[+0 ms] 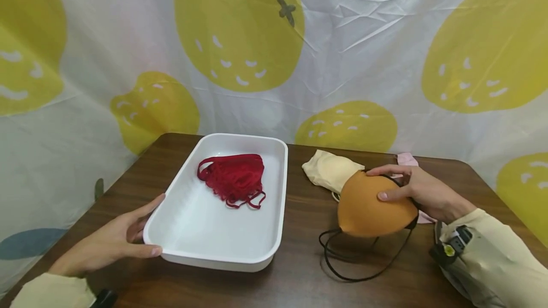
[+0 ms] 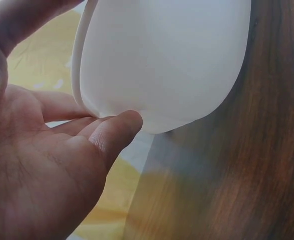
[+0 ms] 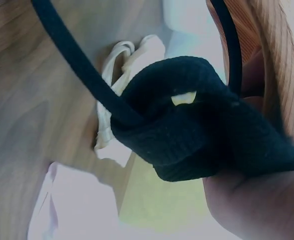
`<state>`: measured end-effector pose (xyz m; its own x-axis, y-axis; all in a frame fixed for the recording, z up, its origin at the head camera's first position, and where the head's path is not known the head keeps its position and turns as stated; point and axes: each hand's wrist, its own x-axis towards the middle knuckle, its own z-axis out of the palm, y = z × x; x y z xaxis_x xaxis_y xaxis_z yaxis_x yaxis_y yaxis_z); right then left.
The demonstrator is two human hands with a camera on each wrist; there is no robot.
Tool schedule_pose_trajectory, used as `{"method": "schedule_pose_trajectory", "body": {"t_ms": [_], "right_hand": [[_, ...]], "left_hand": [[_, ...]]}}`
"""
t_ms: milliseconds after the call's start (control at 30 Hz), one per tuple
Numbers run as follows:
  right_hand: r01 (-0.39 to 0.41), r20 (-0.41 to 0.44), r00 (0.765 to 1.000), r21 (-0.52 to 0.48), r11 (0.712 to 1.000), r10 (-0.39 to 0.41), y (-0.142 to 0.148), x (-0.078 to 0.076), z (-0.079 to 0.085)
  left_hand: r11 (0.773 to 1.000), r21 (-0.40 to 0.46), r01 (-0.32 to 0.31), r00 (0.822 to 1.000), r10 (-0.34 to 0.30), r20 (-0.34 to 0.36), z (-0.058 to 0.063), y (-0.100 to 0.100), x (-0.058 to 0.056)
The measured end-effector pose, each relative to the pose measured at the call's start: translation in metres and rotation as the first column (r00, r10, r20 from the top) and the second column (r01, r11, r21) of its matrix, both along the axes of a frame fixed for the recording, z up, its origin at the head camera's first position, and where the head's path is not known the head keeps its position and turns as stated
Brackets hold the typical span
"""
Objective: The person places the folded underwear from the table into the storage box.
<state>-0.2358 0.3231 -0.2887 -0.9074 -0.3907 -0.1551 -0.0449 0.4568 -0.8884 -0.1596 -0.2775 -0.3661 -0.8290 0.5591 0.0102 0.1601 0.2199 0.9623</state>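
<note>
A white tray stands on the left of the table, a folded red lace bra lying inside it. My left hand grips the tray's near left corner, thumb along the front and fingers at the left side. In the left wrist view, fingertips press against the tray's outer wall. My right hand holds a folded orange bra above the table, to the right of the tray. Its black straps dangle below, and its black band is bunched in the right wrist view.
A cream bra lies behind the orange one. Pink fabric lies partly hidden behind my right hand, and a grey item sits under my right forearm. A fruit-print curtain hangs along the back of the brown table.
</note>
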Motion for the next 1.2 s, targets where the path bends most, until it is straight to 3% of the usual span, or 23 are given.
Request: {"method": "schedule_pose_trajectory", "body": {"t_ms": [333,733,967,1200], "right_hand": [[0.033,-0.040,0.998,-0.134,0.991,-0.038,-0.014,-0.002,0.011],[0.143,0.018,0.989,-0.289,0.947,-0.144,-0.042,-0.006,0.019],[0.141,0.045,0.990,-0.384,0.913,-0.134,-0.055,-0.008,0.025],[0.101,0.047,0.995,-0.423,0.900,-0.089,-0.072,-0.013,0.031]], "left_hand": [[1.000,-0.006,0.002,1.000,-0.003,-0.014,-0.001,-0.001,-0.001],[1.000,-0.017,-0.003,1.000,0.003,0.003,-0.001,-0.001,-0.001],[1.000,-0.030,-0.008,1.000,0.007,-0.011,0.000,0.000,-0.001],[1.000,-0.019,-0.001,1.000,0.000,-0.014,-0.002,-0.002,-0.001]]}}
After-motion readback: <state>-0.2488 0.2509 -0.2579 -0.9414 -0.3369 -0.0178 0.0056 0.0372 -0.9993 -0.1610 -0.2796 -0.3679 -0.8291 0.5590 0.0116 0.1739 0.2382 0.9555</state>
